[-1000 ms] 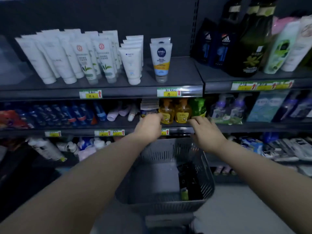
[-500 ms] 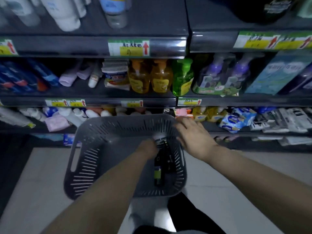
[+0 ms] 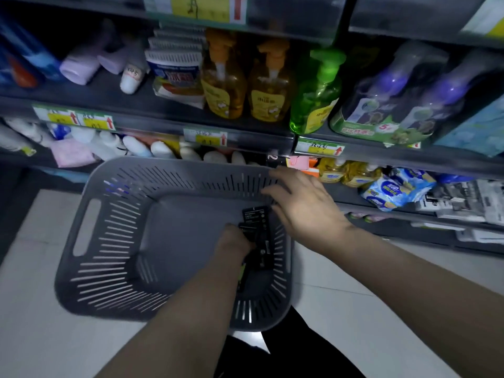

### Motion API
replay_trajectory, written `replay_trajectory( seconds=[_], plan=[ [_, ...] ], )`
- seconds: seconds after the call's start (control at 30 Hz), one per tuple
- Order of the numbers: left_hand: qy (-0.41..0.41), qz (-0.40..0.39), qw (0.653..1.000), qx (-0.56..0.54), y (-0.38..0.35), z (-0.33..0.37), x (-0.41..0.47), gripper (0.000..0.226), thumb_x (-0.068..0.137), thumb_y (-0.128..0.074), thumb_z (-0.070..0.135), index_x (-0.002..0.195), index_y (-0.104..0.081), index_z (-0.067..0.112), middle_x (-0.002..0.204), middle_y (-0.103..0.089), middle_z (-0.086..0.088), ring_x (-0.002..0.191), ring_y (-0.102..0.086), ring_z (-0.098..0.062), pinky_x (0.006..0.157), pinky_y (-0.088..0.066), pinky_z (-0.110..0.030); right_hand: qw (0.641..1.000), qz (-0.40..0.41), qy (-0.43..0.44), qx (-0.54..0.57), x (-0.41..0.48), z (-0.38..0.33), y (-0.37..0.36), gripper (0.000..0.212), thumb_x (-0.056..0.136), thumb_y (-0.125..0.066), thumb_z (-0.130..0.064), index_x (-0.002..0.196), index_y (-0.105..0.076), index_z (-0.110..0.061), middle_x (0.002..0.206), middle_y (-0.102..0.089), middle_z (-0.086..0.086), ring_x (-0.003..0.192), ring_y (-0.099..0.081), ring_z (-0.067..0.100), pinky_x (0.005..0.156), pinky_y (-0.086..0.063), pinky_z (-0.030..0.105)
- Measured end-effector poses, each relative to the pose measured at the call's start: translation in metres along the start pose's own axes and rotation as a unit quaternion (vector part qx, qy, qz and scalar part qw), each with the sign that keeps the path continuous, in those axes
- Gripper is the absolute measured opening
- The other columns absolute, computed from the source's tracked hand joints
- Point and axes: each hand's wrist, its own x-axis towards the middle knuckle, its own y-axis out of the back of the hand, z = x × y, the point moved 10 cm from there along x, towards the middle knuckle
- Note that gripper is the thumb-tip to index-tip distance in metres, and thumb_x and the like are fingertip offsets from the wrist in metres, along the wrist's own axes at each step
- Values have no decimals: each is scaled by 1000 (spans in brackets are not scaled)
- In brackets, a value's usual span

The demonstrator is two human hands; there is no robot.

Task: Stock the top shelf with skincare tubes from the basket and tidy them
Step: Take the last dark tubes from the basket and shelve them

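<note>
A grey slotted basket (image 3: 109,241) sits low in front of the shelving. Several black skincare tubes (image 3: 255,217) lie along its right side. My left hand (image 3: 234,241) is down inside the basket, fingers curled round one black tube. My right hand (image 3: 302,205) hovers over the basket's far right rim with fingers spread and relaxed, its fingertips near the upper end of the tubes. Of the top shelf only the front edge with a yellow price label (image 3: 207,6) shows; its tubes are out of view.
The middle shelf holds two yellow pump bottles (image 3: 246,83), a green pump bottle (image 3: 316,96) and purple bottles (image 3: 392,99). Lower shelves carry white bottles (image 3: 161,150) and blue packets (image 3: 392,192). Pale tiled floor (image 3: 41,309) surrounds the basket.
The view dropped from the shelves to the basket. My left hand went down into it and closed on a black tube. My right hand moved from the shelf edge to the basket's right rim.
</note>
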Motion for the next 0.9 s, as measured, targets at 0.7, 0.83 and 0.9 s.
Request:
replay_trajectory(
  seconds=[0.7, 0.83, 0.9],
  plan=[
    [-30, -85, 996, -18, -1, -53, 10, 38, 81, -70, 28, 114, -62, 10, 115, -62, -9, 104, -61, -22, 89, -52, -28, 982, -153, -92, -61, 19, -51, -39, 44, 89, -52, -15, 132, -46, -22, 137, -37, 5, 127, -34, 28, 100, -33, 39],
    [-62, -31, 992, -104, 65, -65, -3, 22, 94, -58, 25, 99, -65, 5, 111, -64, -9, 84, -62, -20, 63, -51, -19, 969, -210, -119, -56, 18, -57, -67, 41, 87, -49, -15, 128, -46, -14, 133, -39, 10, 125, -35, 31, 99, -35, 40],
    [-71, 15, 991, -111, 100, -76, -13, 28, 95, -56, 26, 111, -64, 5, 119, -64, -13, 97, -62, -24, 66, -41, -21, 958, -246, -138, -51, 21, -52, -95, 41, 85, -50, -14, 126, -47, -10, 130, -41, 13, 122, -39, 34, 98, -39, 42]
  ],
)
